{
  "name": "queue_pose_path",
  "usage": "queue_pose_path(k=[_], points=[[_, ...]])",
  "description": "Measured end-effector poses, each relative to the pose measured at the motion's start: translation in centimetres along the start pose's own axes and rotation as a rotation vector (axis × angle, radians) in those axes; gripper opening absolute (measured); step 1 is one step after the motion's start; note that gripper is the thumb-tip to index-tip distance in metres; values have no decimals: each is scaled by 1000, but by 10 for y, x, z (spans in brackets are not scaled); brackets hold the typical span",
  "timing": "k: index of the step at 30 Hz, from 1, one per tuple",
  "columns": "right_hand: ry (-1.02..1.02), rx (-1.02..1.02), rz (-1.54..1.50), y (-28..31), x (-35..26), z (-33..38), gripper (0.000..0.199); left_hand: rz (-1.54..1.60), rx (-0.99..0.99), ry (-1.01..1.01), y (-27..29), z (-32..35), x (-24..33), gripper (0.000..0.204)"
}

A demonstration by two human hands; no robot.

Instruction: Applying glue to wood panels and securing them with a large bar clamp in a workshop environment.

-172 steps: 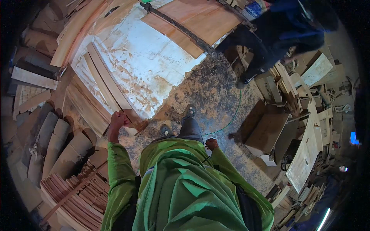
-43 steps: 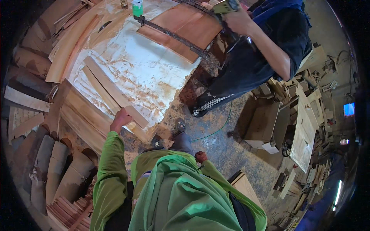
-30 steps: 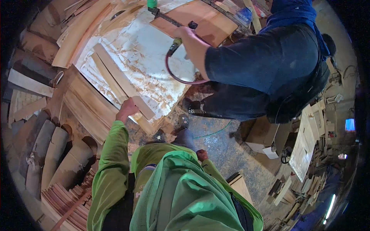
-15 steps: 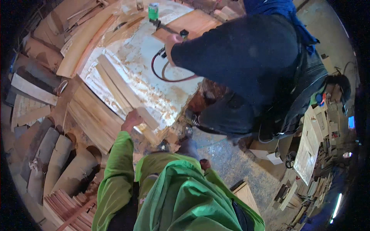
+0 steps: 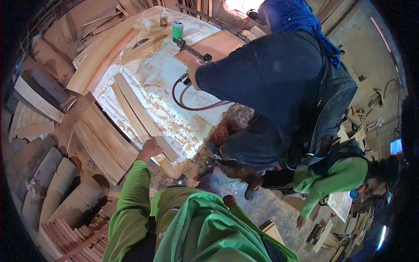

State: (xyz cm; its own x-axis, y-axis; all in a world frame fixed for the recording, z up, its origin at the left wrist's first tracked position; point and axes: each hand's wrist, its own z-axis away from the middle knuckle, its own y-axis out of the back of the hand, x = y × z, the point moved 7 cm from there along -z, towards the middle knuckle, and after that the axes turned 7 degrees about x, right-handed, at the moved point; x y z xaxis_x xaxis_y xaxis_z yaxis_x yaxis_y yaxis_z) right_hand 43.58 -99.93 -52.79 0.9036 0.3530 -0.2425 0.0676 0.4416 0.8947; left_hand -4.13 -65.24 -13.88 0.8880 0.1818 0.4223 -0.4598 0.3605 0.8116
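My left hand is closed over the near end of a narrow wooden plank on the white, dust-covered table. Beside it, a second pale plank lies almost parallel. My right hand hangs low against my green clothing; it is small and dark here, and its fingers cannot be made out. Across the table, a co-worker in dark clothes has a hand at a tool with a hose, next to a reddish board and a metal bar clamp.
A green can and a small bottle stand at the table's far side. Wide boards lean at its left. Rolled sheets and stacked strips lie lower left. Another person in green bends down at right.
The view has shifted slightly. A person in green now shows at the right, reaching toward the floor. The co-worker in dark clothes appears further down; my left hand stays on the plank.
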Motion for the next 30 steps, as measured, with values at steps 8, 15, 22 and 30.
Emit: queue_pose_path(k=[8, 15, 22, 30], points=[[-239, 115, -948, 56, -10, 5, 23, 28, 114, 51, -22, -14, -50, 51], [-213, -222, -128, 44, -13, 5, 25, -2, 63, 6, -24, -13, -39, 51], [-242, -176, -149, 50, -19, 7, 27, 162, 201, -420, -25, -9, -36, 47], [-209, -289, 144, 33, -8, 7, 34, 30, 154, 49, -22, -12, -53, 44]])
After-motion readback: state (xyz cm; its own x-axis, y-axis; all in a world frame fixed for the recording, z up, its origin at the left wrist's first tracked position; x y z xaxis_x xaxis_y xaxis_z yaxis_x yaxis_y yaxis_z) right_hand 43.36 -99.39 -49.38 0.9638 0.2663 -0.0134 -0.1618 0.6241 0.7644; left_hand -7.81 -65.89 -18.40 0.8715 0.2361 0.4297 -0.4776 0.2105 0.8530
